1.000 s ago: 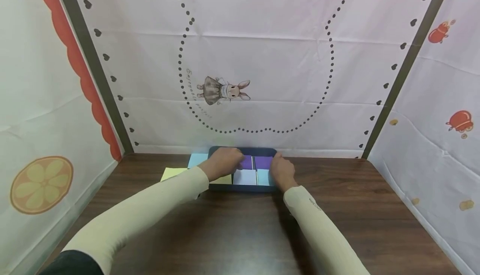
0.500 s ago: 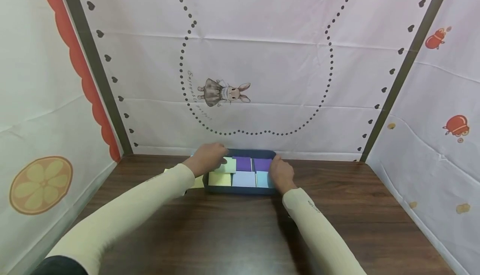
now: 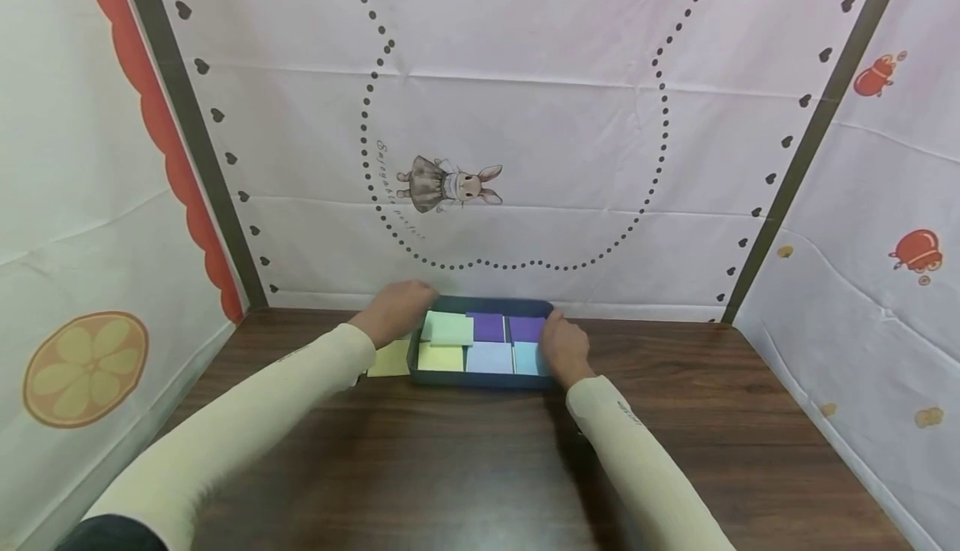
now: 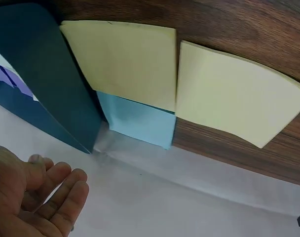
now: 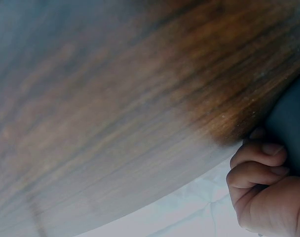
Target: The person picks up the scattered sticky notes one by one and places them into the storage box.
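Note:
A dark blue tray (image 3: pixel 487 381) stands at the back of the table, with sticky note pads in two rows inside. These include a light green pad (image 3: pixel 452 331), a yellow pad (image 3: pixel 440 358), two purple pads (image 3: pixel 487 328) and two bluish ones (image 3: pixel 489 358). My right hand (image 3: pixel 564 347) grips the tray's right end, fingers curled against its dark wall (image 5: pixel 295 121) in the right wrist view. Beside the tray's far left corner is my left hand (image 3: pixel 397 311). In the left wrist view its fingers (image 4: pixel 66 197) are loosely bent and hold nothing.
Left of the tray lie two yellow sticky note pads (image 4: pixel 243 94) and a light blue one (image 4: pixel 137 121), partly under a yellow pad. Patterned white cloth (image 3: pixel 525 159) hangs right behind the tray. The brown wooden table (image 3: pixel 450 468) extends toward me.
My left hand has moved left from over the tray to its far left corner, uncovering the green and yellow pads. The right hand has stayed on the tray's right end.

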A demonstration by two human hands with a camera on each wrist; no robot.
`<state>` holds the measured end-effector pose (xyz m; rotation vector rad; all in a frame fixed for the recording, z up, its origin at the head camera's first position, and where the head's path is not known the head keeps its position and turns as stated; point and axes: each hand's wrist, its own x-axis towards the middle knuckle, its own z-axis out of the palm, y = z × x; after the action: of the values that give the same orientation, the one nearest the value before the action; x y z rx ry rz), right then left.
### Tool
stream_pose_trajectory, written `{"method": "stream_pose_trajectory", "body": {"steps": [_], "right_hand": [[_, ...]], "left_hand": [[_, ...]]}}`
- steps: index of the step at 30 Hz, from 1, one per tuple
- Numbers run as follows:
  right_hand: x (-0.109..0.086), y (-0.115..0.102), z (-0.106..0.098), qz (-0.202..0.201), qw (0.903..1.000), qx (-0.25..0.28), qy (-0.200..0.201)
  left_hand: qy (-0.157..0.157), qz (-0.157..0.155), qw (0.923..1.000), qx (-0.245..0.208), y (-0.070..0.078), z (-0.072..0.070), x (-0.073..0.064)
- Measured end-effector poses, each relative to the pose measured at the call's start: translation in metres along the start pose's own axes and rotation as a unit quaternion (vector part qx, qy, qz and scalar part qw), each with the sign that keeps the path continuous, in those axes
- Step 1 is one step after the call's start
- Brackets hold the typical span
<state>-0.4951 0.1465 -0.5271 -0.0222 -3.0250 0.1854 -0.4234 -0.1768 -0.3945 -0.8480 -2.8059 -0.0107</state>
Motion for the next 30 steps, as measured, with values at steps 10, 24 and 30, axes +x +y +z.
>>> {"method": "stream_pose_trajectory", "body": {"steps": [10,24,30], "right_hand": [[-0.002,0.000,-0.006,0.006,0.9999,0.005,-0.015],[-0.001,0.002,0.000,0.001,0.9999,0.012,0.004],[-0.002,-0.001,-0.007,0.010,0.9998,0.011,-0.016]], "left_hand": [[-0.027,-0.037,0.9988,0.014,-0.015,0.003,-0.006],[-0.059,-0.081,0.9935,-0.054,-0.031,0.009,-0.017],[-0.038,-0.047,0.9952,-0.077,-0.056,0.037,-0.014]]}}
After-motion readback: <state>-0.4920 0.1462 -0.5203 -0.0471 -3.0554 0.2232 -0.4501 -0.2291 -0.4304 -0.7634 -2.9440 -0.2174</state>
